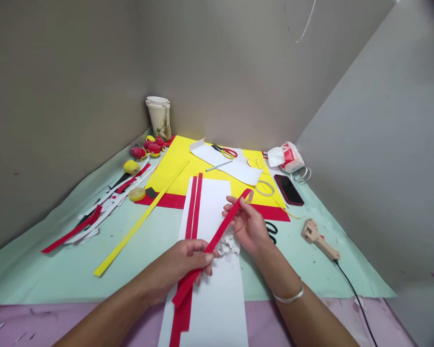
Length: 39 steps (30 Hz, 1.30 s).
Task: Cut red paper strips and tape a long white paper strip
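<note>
Long narrow red corrugated-paper strip (224, 226): slanted from seven o'clock to one o'clock, raised above the long white paper sheet (219, 294); far end curled over, paler underside showing there.
Left grip (190, 262): grasping the near half of the strip between thumb and fingers; loose end running out toward seven.
Right grip (249, 226): pinching the strip close to its curl, thumb on top, fingers beneath.
Step in hand: by judgement, straightening or checking the strip along its length.
Next move: probably calls for light, even pressure at both pinches, without creasing the ridges or twisting the curl.
Beneath, between the hands: crumpled white paper scraps (229, 246), partly hidden.
Ten to eleven o'clock: two narrow flat red strips (198, 202) lying on the white sheet.
Nine to ten: long yellow paper strip (141, 219), well apart.
Twelve: scissors with red and yellow handles (229, 153).
Two: dark-screened phone with red edge (289, 189).
Three: black scissor loops (272, 230), near the right wrist; farther out, beige corded glue gun (318, 241) on the pale green covered worktop (292, 274).
</note>
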Each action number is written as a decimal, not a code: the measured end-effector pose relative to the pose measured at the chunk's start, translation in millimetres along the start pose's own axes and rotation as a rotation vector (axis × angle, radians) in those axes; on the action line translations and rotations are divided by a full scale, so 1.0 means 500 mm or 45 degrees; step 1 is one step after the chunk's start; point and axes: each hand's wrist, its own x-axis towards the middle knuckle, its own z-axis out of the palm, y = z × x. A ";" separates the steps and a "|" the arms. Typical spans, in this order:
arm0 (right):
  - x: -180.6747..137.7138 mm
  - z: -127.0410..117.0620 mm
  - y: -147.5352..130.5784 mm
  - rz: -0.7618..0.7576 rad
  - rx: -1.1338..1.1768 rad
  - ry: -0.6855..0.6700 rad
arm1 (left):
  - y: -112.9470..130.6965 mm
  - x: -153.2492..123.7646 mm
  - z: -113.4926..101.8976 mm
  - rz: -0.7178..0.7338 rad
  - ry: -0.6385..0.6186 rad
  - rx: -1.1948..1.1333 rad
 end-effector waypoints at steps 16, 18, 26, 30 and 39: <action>-0.040 0.047 -0.037 -0.227 -0.373 -0.068 | -0.004 0.004 0.002 0.074 0.014 -0.016; -0.041 0.049 -0.037 -0.222 -0.508 -0.049 | 0.001 0.006 -0.005 0.177 0.115 -0.023; -0.079 0.029 -0.042 -0.280 -1.825 -0.200 | 0.013 0.015 -0.047 0.346 0.464 -0.131; -0.099 0.022 -0.043 -0.225 -2.256 -0.336 | 0.010 0.018 -0.051 0.254 0.419 -0.047; -0.089 0.052 -0.025 -0.246 -2.214 -0.526 | -0.004 0.031 -0.045 0.187 0.347 0.180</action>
